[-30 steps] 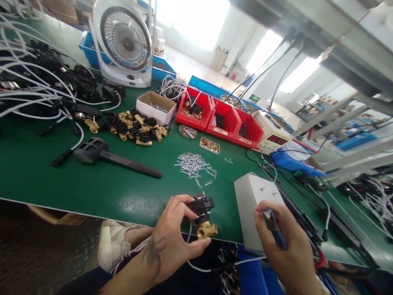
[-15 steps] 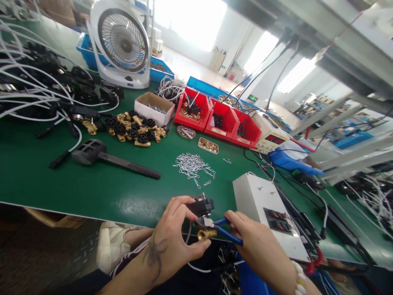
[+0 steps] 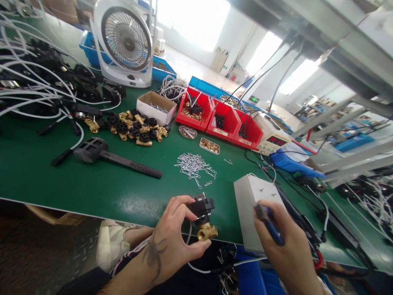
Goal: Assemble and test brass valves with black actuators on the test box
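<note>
My left hand (image 3: 172,229) pinches a valve assembly (image 3: 204,213) between thumb and fingers at the bench's front edge. The assembly has a black housing on top and a brass valve body (image 3: 206,232) below, and a white cable (image 3: 198,270) hangs near it. Over the grey-white box, my right hand (image 3: 284,233) is closed around blue-handled pliers (image 3: 272,227), which are blurred and partly hidden by the fingers. Beyond the valve lies a pile of silvery cotter clips (image 3: 192,164), with a single clip (image 3: 208,183) beside it.
A black mallet (image 3: 115,155) lies at left, near brass valve bodies (image 3: 144,130). Red bins (image 3: 219,132), a small tray (image 3: 209,146) and a white fan (image 3: 125,41) stand behind. The switch box (image 3: 248,209) is at right. Black units with white cables (image 3: 46,90) crowd the far left.
My right hand has pulled the pliers away from the valve assembly, moving right to above the box. My left hand still holds the assembly in the same place.
</note>
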Available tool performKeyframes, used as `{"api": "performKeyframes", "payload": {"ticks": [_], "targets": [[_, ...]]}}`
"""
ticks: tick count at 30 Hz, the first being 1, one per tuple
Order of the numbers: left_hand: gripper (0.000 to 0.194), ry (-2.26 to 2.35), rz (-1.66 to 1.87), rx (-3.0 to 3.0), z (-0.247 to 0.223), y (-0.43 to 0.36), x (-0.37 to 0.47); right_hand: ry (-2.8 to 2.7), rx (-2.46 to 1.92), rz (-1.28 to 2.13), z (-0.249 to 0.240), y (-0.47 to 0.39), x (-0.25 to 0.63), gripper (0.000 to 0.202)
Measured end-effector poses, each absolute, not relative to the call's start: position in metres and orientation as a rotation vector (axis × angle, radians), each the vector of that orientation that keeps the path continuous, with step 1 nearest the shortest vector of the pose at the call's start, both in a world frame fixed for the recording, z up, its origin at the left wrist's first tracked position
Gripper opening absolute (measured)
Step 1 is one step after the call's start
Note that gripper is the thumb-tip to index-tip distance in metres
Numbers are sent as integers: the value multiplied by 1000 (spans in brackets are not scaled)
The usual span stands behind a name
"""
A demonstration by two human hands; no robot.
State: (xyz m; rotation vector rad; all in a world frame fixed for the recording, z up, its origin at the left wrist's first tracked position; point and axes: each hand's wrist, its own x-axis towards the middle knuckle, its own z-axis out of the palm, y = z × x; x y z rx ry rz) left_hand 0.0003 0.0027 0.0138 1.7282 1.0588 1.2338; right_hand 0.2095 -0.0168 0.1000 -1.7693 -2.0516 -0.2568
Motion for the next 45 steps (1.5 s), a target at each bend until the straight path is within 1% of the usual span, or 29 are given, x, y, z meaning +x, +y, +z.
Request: {"api": "performKeyframes", "payload": {"ticks": [2,4,6,7,11,13,15,17,21,22,27,28,32,37,38,42,45], "targets": [[36,1068,1240,1728,13,3,1,-2113,-1756,-256,98,-17,208,13],[35,1066,1257,1745,12,4,2,-2394,-1747,-204,96,-16,206,23],[36,1055,1278,1767,12,4,2,-2561,-1726,-202,97,-14,205,27],[36,1052,1284,1773,12,3,2,-2521,-1722,-228,99,-14,205,26],[36,1061,1268,1754,13,3,0,-2157,-1675,-299,103,-13,207,13],[36,1056,1259,1754,14,2,-1,-2270,-1700,-326,100,-15,207,19],[36,1053,1266,1758,13,2,-1,-2504,-1738,-348,98,-16,207,28],[36,1056,1260,1757,12,2,-1,-2555,-1744,-370,101,-18,207,29],[36,1059,1238,1755,11,2,-1,-2154,-1674,-341,109,-19,205,11],[36,1059,1244,1753,10,2,-2,-2130,-1668,-332,107,-19,205,10],[37,1069,1266,1753,12,2,-1,-2515,-1717,-280,95,-16,205,26],[36,1068,1261,1756,12,2,-1,-2478,-1728,-273,95,-15,205,26],[37,1059,1257,1758,12,3,0,-2160,-1700,-282,97,-16,205,13],[37,1068,1245,1771,12,4,-1,-2499,-1759,-231,88,-15,205,29],[37,1070,1240,1772,12,4,-2,-2460,-1768,-214,88,-14,206,29],[36,1077,1211,1766,13,4,-3,-2151,-1746,-218,89,-15,206,17],[35,1083,1228,1796,12,3,-3,-2310,-1792,-101,80,-18,204,23]]}}
